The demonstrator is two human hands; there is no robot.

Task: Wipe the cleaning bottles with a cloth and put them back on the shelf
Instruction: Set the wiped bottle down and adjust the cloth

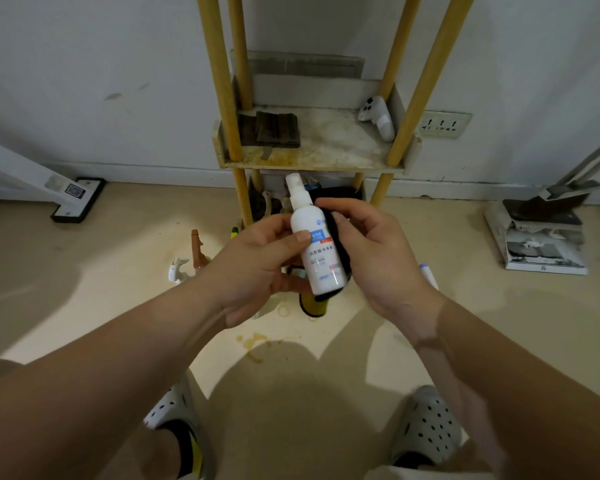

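L hand (257, 268): fingers + thumb curled round white spray bottle (314, 251); thumb tip on blue label
R hand (371, 251): clamped on black cloth (343, 254); cloth pressed vs bottle's right side + base
Bottle: near upright, nozzle up; held in air in front of shelf (309, 164), above floor (101, 271)
Shelf: tray w/ dark folded cloths (274, 129) at left; white gadget (378, 116) at right; well apart
Floor: brown bottle (198, 251) + white trigger sprayer (177, 270) left of hands; dark bottle (312, 306) under hands
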